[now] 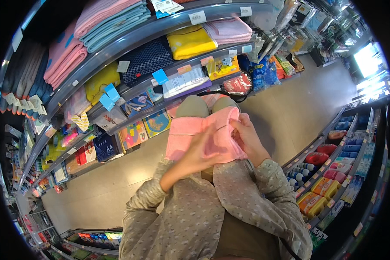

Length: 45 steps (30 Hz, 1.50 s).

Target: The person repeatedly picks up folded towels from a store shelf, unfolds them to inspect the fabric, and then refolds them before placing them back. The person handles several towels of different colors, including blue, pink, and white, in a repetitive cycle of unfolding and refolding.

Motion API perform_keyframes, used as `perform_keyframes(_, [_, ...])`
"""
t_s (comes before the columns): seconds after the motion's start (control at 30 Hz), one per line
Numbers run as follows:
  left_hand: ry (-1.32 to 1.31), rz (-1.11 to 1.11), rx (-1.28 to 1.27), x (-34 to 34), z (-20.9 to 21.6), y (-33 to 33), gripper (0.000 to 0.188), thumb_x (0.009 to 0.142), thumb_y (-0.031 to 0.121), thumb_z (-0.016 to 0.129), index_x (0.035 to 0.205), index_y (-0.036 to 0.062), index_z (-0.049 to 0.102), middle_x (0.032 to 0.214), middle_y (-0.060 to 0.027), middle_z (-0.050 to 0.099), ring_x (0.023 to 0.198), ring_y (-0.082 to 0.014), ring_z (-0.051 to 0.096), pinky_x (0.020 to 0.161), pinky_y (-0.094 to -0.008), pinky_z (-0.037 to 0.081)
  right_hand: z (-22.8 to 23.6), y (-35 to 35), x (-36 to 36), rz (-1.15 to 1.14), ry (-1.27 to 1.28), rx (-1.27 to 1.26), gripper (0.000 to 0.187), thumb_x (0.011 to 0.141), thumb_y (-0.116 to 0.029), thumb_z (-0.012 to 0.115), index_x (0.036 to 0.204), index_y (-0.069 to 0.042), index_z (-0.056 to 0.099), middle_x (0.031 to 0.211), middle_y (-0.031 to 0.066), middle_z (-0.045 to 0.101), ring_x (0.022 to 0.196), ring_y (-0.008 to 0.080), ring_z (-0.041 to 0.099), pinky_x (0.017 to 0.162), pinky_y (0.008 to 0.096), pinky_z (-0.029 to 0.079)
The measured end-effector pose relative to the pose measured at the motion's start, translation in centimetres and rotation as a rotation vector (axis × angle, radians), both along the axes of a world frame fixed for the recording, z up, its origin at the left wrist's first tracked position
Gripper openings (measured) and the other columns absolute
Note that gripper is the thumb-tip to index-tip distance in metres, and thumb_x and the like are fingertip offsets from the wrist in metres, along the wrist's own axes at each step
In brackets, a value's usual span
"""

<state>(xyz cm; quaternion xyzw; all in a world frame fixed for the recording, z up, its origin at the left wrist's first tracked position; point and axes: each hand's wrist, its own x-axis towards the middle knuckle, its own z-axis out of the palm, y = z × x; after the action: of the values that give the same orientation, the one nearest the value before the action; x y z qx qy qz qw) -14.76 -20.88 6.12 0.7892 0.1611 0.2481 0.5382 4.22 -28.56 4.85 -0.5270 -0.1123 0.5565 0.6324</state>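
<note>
1. A folded, soft pink fabric towel (184, 141) lay at the centre of the scene, held up in front of the person's body, above two rounded grey-green forms (191, 107), possibly the knees.
2. The person's left hand (197, 154) was loosely spread against the towel's near face, fingers reaching toward the far side; it was slightly blurred.
3. The right hand (246, 133) pinched the towel's right edge between thumb and fingers, where the layers bulged apart.
4. The step in hand appeared to be folding or straightening the towel. The next move seemed to call for lining up the right-hand layers while the left palm kept the cloth flat.
5. On the far-left shelves sat stacked pink and pale-blue folded towels (112, 28), and, further right, a bright yellow folded cloth (190, 42).
6. At right, a shelf held orange-and-yellow packages (312, 203).
</note>
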Motion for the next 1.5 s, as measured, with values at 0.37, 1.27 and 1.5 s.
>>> perform_keyframes(0.37, [0.326, 0.141, -0.115, -3.0, 3.1, 5.1, 0.028, 0.098, 0.02, 0.047, 0.114, 0.0016, 0.06, 0.107, -0.0081, 0.065, 0.098, -0.0146, 0.059, 0.088, -0.0287, 0.045, 2.5, 1.4, 0.8, 0.325, -0.568, 0.088, 0.031, 0.083, -0.002, 0.063, 0.113, 0.0, 0.058, 0.094, 0.0008, 0.063, 0.078, 0.0057, 0.058, 0.067, 0.0213, 0.046])
perform_keyframes(1.27, [0.027, 0.643, 0.76, -11.4, 22.2, 14.2, 0.012, 0.088, 0.009, 0.062, 0.093, -0.0017, 0.062, 0.076, -0.0059, 0.059, 0.071, -0.0104, 0.051, 0.067, -0.0231, 0.042, 25.3, 5.2, 7.5, 0.101, -1.297, 0.593, 0.014, 0.083, -0.008, 0.068, 0.093, -0.002, 0.061, 0.082, -0.0013, 0.063, 0.076, 0.006, 0.056, 0.067, 0.0205, 0.044])
perform_keyframes(1.5, [-0.047, 0.413, 0.83, -12.0, 22.0, 13.9, 0.018, 0.085, -0.002, 0.06, 0.101, 0.0029, 0.063, 0.086, -0.0071, 0.058, 0.078, -0.0151, 0.054, 0.07, -0.0237, 0.043, 27.1, 3.7, 8.7, 0.302, -1.609, 0.76, 0.01, 0.079, -0.003, 0.068, 0.089, 0.0, 0.066, 0.084, 0.0027, 0.064, 0.079, 0.0095, 0.058, 0.07, 0.0234, 0.046])
